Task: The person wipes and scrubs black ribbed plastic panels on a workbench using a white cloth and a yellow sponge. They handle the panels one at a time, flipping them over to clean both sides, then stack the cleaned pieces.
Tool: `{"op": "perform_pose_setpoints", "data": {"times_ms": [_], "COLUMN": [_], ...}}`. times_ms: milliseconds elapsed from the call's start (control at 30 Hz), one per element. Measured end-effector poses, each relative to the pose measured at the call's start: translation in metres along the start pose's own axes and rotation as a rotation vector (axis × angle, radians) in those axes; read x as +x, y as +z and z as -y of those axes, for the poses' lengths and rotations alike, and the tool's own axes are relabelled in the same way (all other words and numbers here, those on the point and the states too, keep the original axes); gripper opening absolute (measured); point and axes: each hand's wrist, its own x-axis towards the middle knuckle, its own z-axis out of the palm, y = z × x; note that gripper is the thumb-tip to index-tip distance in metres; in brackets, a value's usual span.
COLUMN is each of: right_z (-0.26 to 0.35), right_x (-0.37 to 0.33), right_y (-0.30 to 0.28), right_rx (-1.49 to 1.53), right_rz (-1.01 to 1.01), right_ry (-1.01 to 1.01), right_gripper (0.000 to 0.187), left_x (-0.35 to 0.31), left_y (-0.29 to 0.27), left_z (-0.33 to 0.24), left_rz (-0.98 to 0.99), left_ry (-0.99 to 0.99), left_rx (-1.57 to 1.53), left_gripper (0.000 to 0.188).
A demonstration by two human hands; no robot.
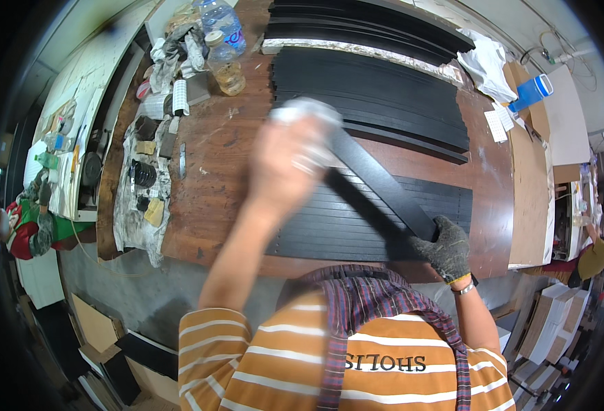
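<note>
A long black slat (386, 183) is held slantwise above the brown table (209, 178). At its near right end, my right hand (447, 251), in a dark grey knit glove, is closed around it. My bare left hand (290, 163), smeared by motion, presses a white cloth (309, 111) against the slat's far left end. The fingertips are partly hidden by blur. Below the slat, a row of black slats (343, 229) lies side by side, crossed by its dark shadow. Farther back is a larger group of black slats (370, 89).
More black strips (363, 24) lie at the far edge. A water bottle (221, 24) and a jar (225, 65) stand back left, beside rags and sanding blocks (154, 212). A blue cup (531, 92) and white cloth (487, 65) are at right. Another person (593, 260) is far right.
</note>
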Motion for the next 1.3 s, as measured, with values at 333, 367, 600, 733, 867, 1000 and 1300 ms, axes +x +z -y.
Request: {"op": "perform_pose_setpoints", "data": {"times_ms": [333,367,600,733,867,1000,1300], "right_z": [-0.017,-0.019,-0.014,0.007,0.023,0.027,0.022], "right_x": [-0.048,-0.051,-0.042,-0.029,-0.023,-0.021,-0.022], "right_y": [0.003,0.005,0.013,0.022,0.027,0.037,0.043], "right_rx": [-0.084,-0.060,-0.093,0.023,-0.073,-0.082,-0.061], "right_rz": [0.028,0.018,0.127,0.031,0.124,0.170,0.190], "right_ry": [-0.105,-0.117,-0.170,-0.226,-0.183,-0.124,-0.119], "right_gripper": [0.053,0.053,0.046,0.045,0.050,0.051,0.048], "left_x": [-0.010,-0.017,-0.056,-0.063,-0.086,-0.146,-0.142], "left_y": [-0.026,-0.031,-0.031,-0.041,-0.095,-0.168,-0.170], "left_z": [0.121,0.131,0.058,0.029,0.102,0.205,0.166], "left_rz": [0.035,0.016,0.030,0.244,-0.056,-0.178,-0.285], "left_ry": [-0.318,-0.233,-0.553,-0.520,-0.645,-0.641,-0.632], "left_rx": [0.065,0.251,-0.481,-0.749,-0.412,0.685,0.292], "left_gripper": [0.039,0.043,0.032,0.022,0.017,0.028,0.044]}}
